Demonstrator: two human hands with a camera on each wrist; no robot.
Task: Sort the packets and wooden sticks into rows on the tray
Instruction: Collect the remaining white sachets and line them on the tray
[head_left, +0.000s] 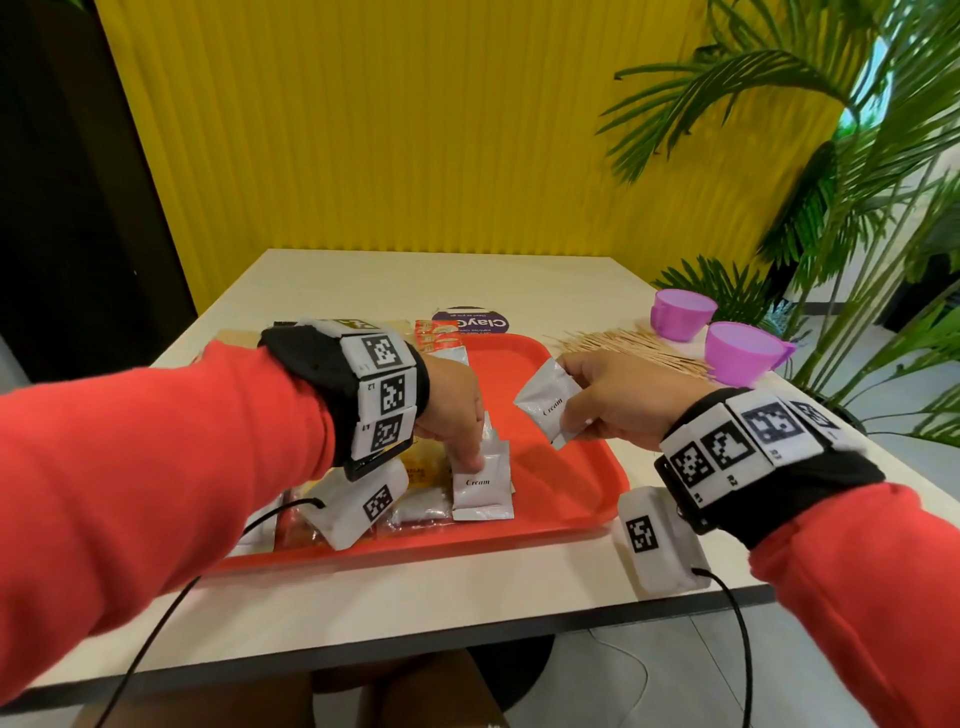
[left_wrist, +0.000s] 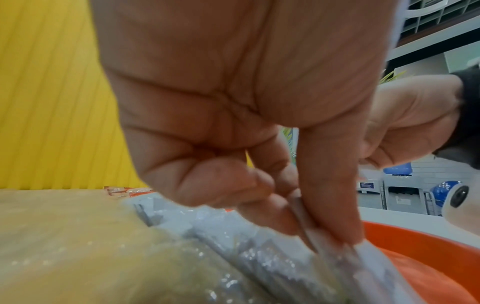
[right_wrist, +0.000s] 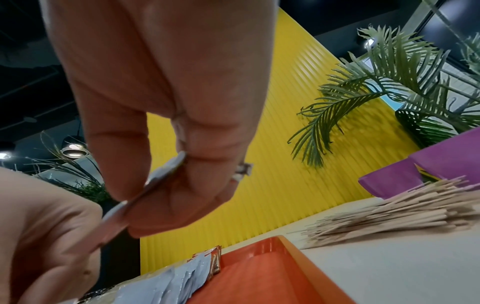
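At the lower centre of the head view, the near rim of the red tray (head_left: 415, 545) is seen on a pale table (head_left: 467, 597). Just above that rim, the left hand (head_left: 452, 410) is lowered onto a row of white cream packets (head_left: 480, 488); in the left wrist view its fingertips (left_wrist: 335, 205) are pressed together on the edge of a silvery packet, with the other fingers curled in. Left of this row, yellowish packets (head_left: 423, 467) are partly hidden by the wrist gear, so their order cannot be judged. At centre right, slightly higher in the frame, the right hand (head_left: 618, 400) is held above the tray's bare right part, with one cream packet (head_left: 548, 408) pinched between thumb and fingers, as the right wrist view confirms. At the tray's far left corner, orange packets (head_left: 439, 335) are stacked, possibly as a second group. Beyond the tray's upper right edge, the wooden sticks (head_left: 634, 345) lie in a loose heap on the table, none yet on the tray. Behind them stand two purple cups (head_left: 737, 348). The packet rows are judged partly laid; the held packet and all the sticks remain to be placed.
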